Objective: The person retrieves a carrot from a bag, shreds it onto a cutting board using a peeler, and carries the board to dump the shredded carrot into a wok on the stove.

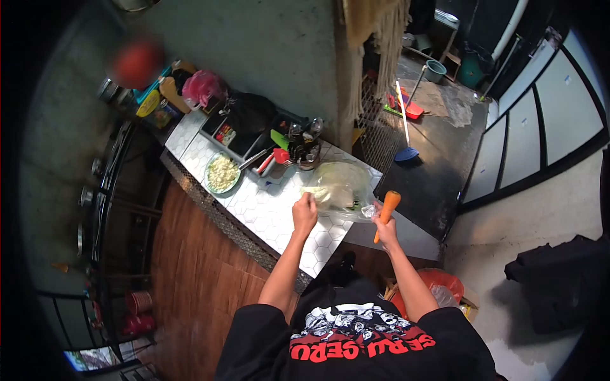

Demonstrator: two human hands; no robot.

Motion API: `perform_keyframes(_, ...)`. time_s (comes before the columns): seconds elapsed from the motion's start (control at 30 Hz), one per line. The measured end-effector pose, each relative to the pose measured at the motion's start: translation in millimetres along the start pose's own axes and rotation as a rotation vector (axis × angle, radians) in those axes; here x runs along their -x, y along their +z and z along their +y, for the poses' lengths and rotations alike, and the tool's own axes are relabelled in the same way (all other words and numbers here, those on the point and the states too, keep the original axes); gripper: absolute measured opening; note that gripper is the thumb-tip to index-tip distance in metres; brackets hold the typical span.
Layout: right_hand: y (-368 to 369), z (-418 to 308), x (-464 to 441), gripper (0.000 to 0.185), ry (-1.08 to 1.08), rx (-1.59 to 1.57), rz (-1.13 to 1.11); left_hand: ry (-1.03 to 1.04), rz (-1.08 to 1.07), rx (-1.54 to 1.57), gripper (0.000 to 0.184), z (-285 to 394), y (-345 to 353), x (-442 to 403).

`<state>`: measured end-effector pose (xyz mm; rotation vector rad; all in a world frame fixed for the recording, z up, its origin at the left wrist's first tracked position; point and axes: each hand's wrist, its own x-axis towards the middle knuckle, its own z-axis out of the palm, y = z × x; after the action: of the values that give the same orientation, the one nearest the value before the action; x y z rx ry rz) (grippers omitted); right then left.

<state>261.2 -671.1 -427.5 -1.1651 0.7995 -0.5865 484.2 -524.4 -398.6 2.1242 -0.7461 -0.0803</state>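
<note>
A clear plastic bag (346,181) lies on the white hexagon-tiled counter (254,219) with pale, leafy-looking contents inside. The fingers of my left hand (305,214) are closed on the bag's near left edge, beside a pale green piece. My right hand (385,230) is wrapped round an orange carrot (389,206), thick end up, past the counter's right end. A crumpled whitish bit of the bag touches the fingers of that hand. Farther left on the counter stands a bowl (210,183) of chopped pale food.
Behind the bag are a utensil holder (309,155), a green spatula (279,140) and a red spatula (281,155). A grey divided tray (216,136) carries a black bag (251,114). An orange-red container (438,279) sits low at my right. A broom (406,153) stands beyond.
</note>
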Motion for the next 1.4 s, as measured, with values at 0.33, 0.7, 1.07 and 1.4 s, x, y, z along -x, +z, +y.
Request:
perform_keyframes(0.33, 42.9, 5.4, 0.8, 0.014, 0.267, -0.117, -0.074, 0.086, 0.140, 0.198, 0.014, 65.0, -7.6, -18.8)
perform_keyframes(0.7, 98.6, 24.2, 1.0, 0.024, 0.437, -0.443, -0.169, 0.122, 0.017, 0.038, 0.022, 25.1, -33.4, -20.7)
perform_keyframes(1.07, 145.3, 34.7, -2.5, 0.019, 0.307, -0.198, -0.081, 0.222, -0.210, -0.009, 0.016, -33.7, -37.2, 13.8)
perform_keyframes(1.4, 187.7, 37.6, 31.3, 0.050, 0.200, 0.344, 0.067, 0.197, 0.212, 0.266, 0.017, -19.6, -96.4, -149.7)
